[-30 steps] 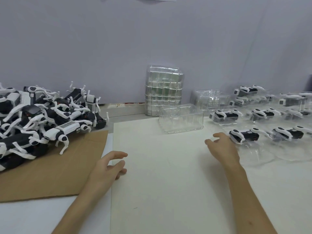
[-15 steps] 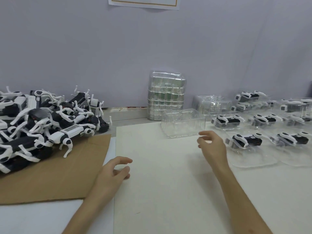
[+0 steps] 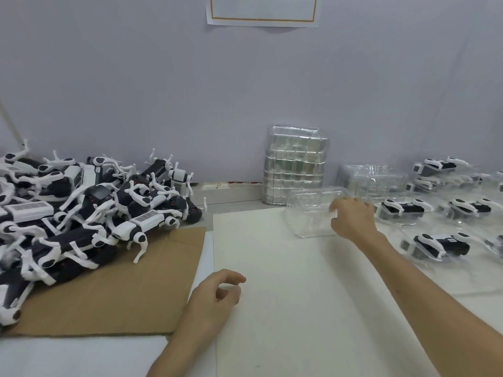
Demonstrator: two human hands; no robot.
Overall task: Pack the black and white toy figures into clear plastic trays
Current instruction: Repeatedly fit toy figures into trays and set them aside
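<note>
Two hands are in view; neither holds a figure. The right hand (image 3: pixel 353 221) is extended to the far middle of the pale counter (image 3: pixel 299 308) and lies against the right end of an empty clear plastic rectangular tray (image 3: pixel 307 216). Its fingers (image 3: pixel 353 203) are bent over the tray's top edge, with the thumb at the near wall. Whether they have closed on the wall or only touch it cannot be told. The left hand (image 3: pixel 215 295) rests on the near middle of the counter, its fingers (image 3: pixel 231 277) loosely curled and holding nothing.

Tray position: the long axis runs left to right, and the bulk of the tray extends left from the right hand. Just behind it stands a tall stack of clear plastic trays (image 3: pixel 295 164). To its right lie clear trays already loaded with figures (image 3: pixel 402 210).

Figure supply: a large heap of black and white four-legged toy figures (image 3: pixel 81 208) lies at the far left on a flat brown cardboard sheet (image 3: pixel 122 281). The heap is left of and beyond the left hand, well apart from the tray. The left hand is nearer the heap; the right hand is nearer the tray.

Judgement: the step in hand is fetching an empty tray. The coming move probably calls for drawing the tray nearward, between the hands, while the left hand reaches left for a figure.
</note>
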